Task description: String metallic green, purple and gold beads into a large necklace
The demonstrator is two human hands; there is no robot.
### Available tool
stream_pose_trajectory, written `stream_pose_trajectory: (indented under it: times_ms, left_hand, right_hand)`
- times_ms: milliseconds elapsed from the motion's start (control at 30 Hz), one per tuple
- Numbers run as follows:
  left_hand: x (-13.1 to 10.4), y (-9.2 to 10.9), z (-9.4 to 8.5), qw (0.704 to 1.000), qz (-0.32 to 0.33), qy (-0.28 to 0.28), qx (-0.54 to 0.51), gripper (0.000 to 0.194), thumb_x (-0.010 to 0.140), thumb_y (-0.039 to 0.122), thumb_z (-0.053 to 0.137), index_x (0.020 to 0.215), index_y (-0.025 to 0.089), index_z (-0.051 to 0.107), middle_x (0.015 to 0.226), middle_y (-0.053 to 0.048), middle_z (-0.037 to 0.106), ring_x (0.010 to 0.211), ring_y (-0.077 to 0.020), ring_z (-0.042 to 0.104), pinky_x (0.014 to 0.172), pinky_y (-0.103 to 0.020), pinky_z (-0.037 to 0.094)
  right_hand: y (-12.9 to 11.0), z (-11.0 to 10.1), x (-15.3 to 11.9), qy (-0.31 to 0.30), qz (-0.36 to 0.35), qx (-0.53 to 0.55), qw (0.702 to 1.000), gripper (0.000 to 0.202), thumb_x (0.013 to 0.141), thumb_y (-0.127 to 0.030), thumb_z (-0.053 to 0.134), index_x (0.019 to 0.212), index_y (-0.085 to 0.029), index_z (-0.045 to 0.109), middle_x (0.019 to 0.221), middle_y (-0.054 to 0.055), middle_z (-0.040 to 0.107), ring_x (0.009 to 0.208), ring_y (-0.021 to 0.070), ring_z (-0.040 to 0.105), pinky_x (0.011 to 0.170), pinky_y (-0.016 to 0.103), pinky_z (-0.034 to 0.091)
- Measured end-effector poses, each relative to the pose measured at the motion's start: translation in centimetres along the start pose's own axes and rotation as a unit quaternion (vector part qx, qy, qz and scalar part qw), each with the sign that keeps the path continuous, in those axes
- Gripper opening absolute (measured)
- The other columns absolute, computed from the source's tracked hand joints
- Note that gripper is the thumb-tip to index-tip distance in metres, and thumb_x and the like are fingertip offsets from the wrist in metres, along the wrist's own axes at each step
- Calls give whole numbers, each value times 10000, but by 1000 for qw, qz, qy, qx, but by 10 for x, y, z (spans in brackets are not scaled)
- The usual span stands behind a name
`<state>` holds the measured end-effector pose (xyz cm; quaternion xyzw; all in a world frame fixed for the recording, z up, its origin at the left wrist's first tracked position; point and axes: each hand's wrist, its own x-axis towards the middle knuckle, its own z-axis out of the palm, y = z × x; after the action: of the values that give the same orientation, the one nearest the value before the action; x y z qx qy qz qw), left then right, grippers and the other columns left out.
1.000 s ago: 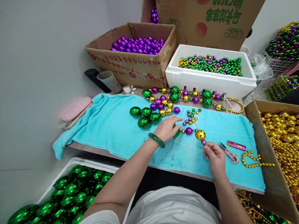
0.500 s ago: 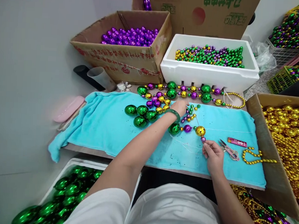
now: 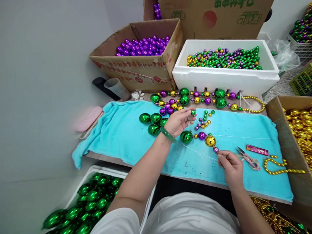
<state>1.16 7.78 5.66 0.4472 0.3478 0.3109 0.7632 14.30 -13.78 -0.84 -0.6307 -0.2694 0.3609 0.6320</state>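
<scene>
My left hand (image 3: 178, 121) pinches small green bead (image 3: 193, 112) above towel (image 3: 118, 132). Right hand (image 3: 230, 166) pinches thread end beside purple bead (image 3: 216, 150). Strand (image 3: 202, 136) holds green, purple, gold balls; short yet, I judge, many loose beads (image 3: 204, 120) left.

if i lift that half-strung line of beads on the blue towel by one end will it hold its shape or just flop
The bead strand would likely flop: its beads sit on thin thread that curves loosely toward the right hand. Its round, shiny beads would probably roll on a bare surface, though the towel should slow them. Unstrung beads could slide off an open end.
</scene>
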Motion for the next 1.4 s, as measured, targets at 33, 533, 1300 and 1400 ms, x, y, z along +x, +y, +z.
stream_pose_trajectory:
  times_ms: [33, 533, 1300, 1400]
  left_hand:
    - [-12, 1, -3, 999, -12, -6, -51, 209, 817, 207, 608, 997, 125, 673, 862, -74, 681, 720, -109, 633, 647, -209, 500]
    - [-54, -3, -25, 982, -22, -20, -184, 234, 891, 185, 510, 1024, 83, 673, 803, -74, 668, 676, -89, 629, 605, -180, 502]
    - [-53, -6, -31, 971, -42, -20, -236, 249, 933, 200, 450, 961, 80, 666, 717, -52, 644, 608, -80, 612, 548, -168, 492]
    - [-52, -6, -32, 976, -38, -19, -211, 221, 912, 231, 507, 942, 87, 673, 700, -41, 628, 593, -72, 592, 538, -167, 475]
  right_hand:
    - [-2, 1, -2, -4, -4, -5, 1000, 152, 742, -326, 673, 759, -177, 689, 545, -13, 558, 504, 112, 489, 477, 240, 402]
    - [-3, 15, -14, -20, -11, -37, 999, 146, 727, -313, 672, 751, -172, 703, 533, -14, 556, 495, 110, 495, 482, 238, 406]
    - [-7, 14, -15, -34, -11, -37, 999, 124, 727, -292, 680, 754, -176, 712, 542, -18, 565, 501, 98, 493, 485, 222, 408]
    - [-6, 13, -14, -40, -7, -37, 998, 126, 725, -296, 684, 752, -176, 713, 544, -17, 566, 504, 97, 492, 485, 221, 402]
